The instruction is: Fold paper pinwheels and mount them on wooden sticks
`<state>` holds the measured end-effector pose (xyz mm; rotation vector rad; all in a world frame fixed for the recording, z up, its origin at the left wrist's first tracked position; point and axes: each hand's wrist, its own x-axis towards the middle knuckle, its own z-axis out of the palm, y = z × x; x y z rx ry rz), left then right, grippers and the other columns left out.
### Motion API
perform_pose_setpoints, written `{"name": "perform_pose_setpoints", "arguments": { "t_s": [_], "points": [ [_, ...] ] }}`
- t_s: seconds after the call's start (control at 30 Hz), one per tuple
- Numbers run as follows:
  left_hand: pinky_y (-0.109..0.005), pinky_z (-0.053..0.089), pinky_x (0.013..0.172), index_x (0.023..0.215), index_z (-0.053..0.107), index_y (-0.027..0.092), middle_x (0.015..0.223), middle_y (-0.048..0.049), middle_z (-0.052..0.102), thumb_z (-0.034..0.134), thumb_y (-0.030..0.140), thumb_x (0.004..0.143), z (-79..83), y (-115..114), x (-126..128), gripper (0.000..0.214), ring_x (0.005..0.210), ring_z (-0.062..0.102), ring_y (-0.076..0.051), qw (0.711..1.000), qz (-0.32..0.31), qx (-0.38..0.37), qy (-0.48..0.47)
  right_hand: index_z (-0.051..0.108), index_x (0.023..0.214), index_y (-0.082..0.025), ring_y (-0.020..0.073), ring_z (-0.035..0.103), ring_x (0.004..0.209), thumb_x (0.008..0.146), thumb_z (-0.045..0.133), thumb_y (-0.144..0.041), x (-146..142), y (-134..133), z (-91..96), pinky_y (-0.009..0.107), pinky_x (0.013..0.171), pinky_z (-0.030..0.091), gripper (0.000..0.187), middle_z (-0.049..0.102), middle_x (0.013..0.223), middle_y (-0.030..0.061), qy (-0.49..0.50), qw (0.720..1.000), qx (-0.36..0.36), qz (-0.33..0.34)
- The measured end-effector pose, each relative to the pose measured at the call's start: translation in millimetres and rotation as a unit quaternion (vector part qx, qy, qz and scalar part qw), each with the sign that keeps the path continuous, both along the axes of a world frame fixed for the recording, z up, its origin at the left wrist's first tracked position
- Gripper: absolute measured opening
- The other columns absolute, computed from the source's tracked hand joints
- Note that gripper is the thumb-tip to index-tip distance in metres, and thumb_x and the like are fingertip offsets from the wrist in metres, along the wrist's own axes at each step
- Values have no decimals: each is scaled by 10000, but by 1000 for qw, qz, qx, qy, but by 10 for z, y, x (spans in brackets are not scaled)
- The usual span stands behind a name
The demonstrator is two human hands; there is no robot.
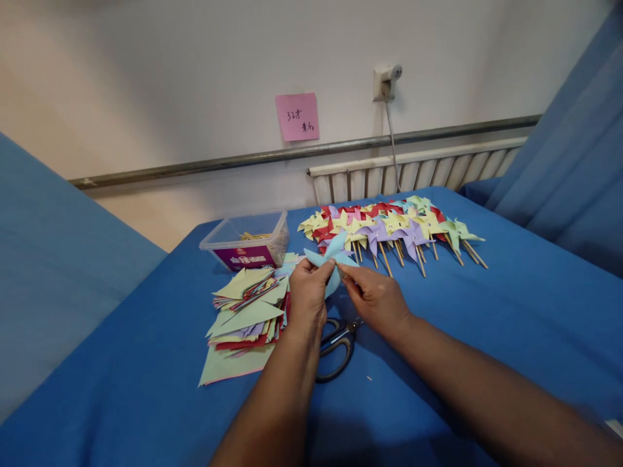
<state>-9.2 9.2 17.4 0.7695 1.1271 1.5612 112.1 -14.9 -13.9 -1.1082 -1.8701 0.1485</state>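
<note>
Between my hands is a light blue paper pinwheel (337,245), its blades folded in toward the middle. My left hand (308,285) grips it from the left, thumb pressed near the centre. My right hand (377,293) is closed at the pinwheel's right side, fingertips pinched by its centre; whether they hold a small part there is hidden. Below the hands, black-handled scissors (346,337) lie on the blue cloth, partly covered by my left forearm. Stacked coloured paper pieces (248,318) lie just left of my left hand.
A clear plastic box (280,240) with thin sticks stands behind the paper stacks. Finished pinwheels (377,235) on sticks lie in rows at the back of the blue-covered table (516,324). Behind are a radiator (423,170), a rail (253,158) and a plugged-in cable (390,130). Curtains hang at both sides.
</note>
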Motion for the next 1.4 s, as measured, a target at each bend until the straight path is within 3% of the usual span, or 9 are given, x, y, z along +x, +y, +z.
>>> {"name": "perform_pose_setpoints", "arguments": {
  "t_s": [0.17, 0.33, 0.43, 0.6, 0.77, 0.93, 1.07, 1.23, 1.4],
  "points": [
    [-208, 428, 573, 713, 639, 137, 608, 26, 629, 808, 260, 559, 55, -35, 9, 259, 518, 543, -79, 999, -18, 14, -29, 610, 1173, -237, 193, 706, 890, 910, 506, -219, 20, 33, 4, 308, 782, 543, 283, 741, 1021, 44, 46, 998, -32, -25],
    [-240, 463, 725, 785, 677, 144, 768, -25, 698, 774, 294, 638, 118, -77, 4, 232, 705, 636, -122, 995, -56, 54, -58, 622, 955, -221, 175, 694, 656, 874, 554, -308, 24, 122, -35, 298, 614, 548, 136, 742, 807, 22, 214, 970, -110, -25],
    [-241, 451, 700, 832, 682, 148, 863, -63, 720, 759, 332, 655, 134, -71, -20, 267, 757, 648, -138, 997, -29, 52, -48, 599, 888, -205, 135, 631, 510, 843, 586, -367, -4, 165, -28, 260, 519, 512, 169, 714, 707, 4, 340, 924, -175, 21],
    [-207, 412, 646, 882, 682, 161, 941, -48, 703, 799, 322, 604, 95, -33, -58, 342, 761, 617, -108, 998, 48, 38, -9, 597, 851, -172, 95, 571, 458, 744, 687, -405, -50, 193, 40, 207, 451, 434, 272, 705, 684, 11, 495, 820, -270, 104],
    [-227, 422, 628, 836, 668, 146, 803, -21, 675, 802, 322, 598, 70, -51, -20, 325, 681, 595, -110, 999, -31, 13, -30, 642, 836, -164, 79, 562, 476, 723, 718, -405, -76, 194, 12, 200, 468, 432, 278, 705, 710, 12, 530, 755, -330, 201],
    [-217, 421, 532, 709, 587, 145, 628, 24, 583, 789, 278, 620, 102, -113, 37, 258, 533, 524, -83, 997, -53, 36, -40, 653, 820, -158, 75, 558, 460, 718, 734, -419, -142, 161, -41, 193, 458, 425, 291, 696, 678, 8, 510, 756, -343, 226],
    [-202, 343, 398, 690, 546, 157, 556, 56, 524, 773, 292, 640, 88, -125, 37, 268, 394, 407, -60, 997, -69, 35, -28, 649, 815, -162, 92, 577, 471, 682, 760, -460, -161, 151, -57, 209, 470, 433, 345, 694, 670, 12, 501, 754, -359, 227],
    [-192, 441, 548, 736, 628, 125, 661, 13, 622, 798, 224, 609, 82, -78, -20, 235, 570, 552, -79, 996, -61, 11, -62, 668, 801, -181, 103, 602, 563, 660, 798, -424, -26, 237, -48, 217, 541, 454, 310, 686, 677, -7, 547, 736, -351, 189],
    [-215, 458, 596, 773, 676, 118, 678, -6, 656, 815, 199, 596, 96, -96, -6, 240, 599, 571, -97, 984, -144, -56, -92, 689, 876, -201, 124, 628, 670, 651, 814, -403, 98, 299, 10, 248, 631, 485, 327, 713, 784, 1, 588, 695, -346, 226]
  ]
}}
